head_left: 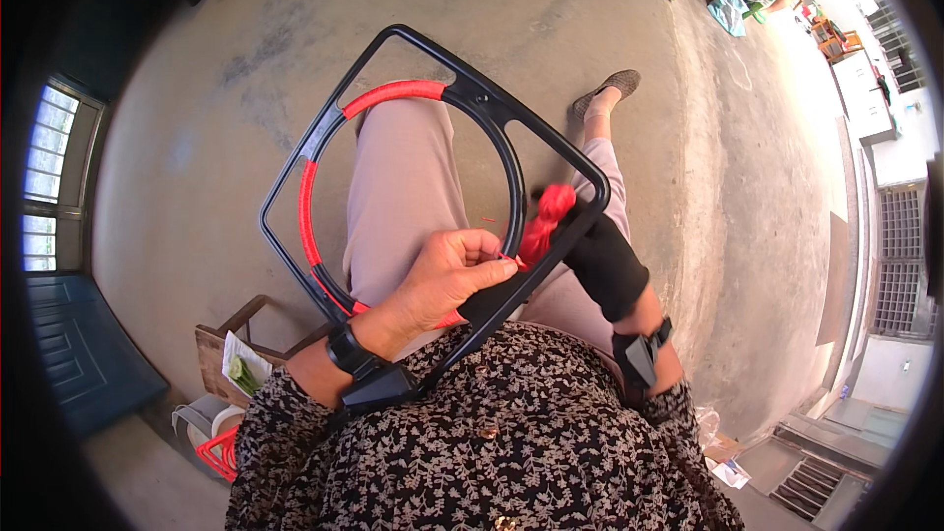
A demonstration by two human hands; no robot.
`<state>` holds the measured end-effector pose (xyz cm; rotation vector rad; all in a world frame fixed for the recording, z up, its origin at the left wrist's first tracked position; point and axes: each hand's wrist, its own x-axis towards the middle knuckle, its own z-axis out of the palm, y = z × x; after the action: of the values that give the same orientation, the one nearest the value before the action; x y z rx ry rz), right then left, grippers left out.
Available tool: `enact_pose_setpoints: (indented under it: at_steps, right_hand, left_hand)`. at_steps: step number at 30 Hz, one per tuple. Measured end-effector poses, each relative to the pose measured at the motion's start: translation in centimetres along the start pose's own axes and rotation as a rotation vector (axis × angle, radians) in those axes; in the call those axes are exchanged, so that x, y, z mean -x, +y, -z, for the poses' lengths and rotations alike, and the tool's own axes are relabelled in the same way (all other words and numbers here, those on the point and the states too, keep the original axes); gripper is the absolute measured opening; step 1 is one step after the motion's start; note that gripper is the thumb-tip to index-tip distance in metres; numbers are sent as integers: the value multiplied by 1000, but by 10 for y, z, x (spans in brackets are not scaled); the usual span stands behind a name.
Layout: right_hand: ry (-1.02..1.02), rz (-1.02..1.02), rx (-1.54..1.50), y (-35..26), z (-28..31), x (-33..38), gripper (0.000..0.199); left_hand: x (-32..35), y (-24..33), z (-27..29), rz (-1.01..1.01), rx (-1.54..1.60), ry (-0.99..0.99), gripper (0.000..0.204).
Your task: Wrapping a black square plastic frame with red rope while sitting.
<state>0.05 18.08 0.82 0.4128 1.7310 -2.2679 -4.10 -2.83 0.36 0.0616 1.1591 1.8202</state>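
One frame (481, 98) (across the lap (406, 177)): left hand (447, 275) pinches cord (506, 258) at the ring (516, 177); right hand (605, 265) appears closed on the red bundle (556, 203). Step: likely wrapping; next turn calls for even tension.

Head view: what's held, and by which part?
The left hand pinches a red strand at the lower right of the black ring. The gloved right hand is beside the red bundle; whether it grips that cannot be told.

1 blk frame (481, 98), 1 red bndl (557, 202), 2 wristbands (355, 351).
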Motion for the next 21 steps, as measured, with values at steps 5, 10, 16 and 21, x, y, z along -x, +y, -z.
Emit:
enact_pose_setpoints:
  at_steps: [5,10,16,21]
  right_hand:
    - [-231,-7,-74,-28,-8,-18,34]
    - [-122,-121,18,-24,-22,-23,43]
    - [-408,288,-22,49,15,-32,32]
    - [-236,280,162,40,4,-31,26]
  left_hand:
    - [6,6,-22,-63,-11,42,15]
    - [2,7,-28,2,-46,150,24]
    - [-6,-8,-16,5,-50,162,29]
    - [-8,-12,-11,65,101,143,29]
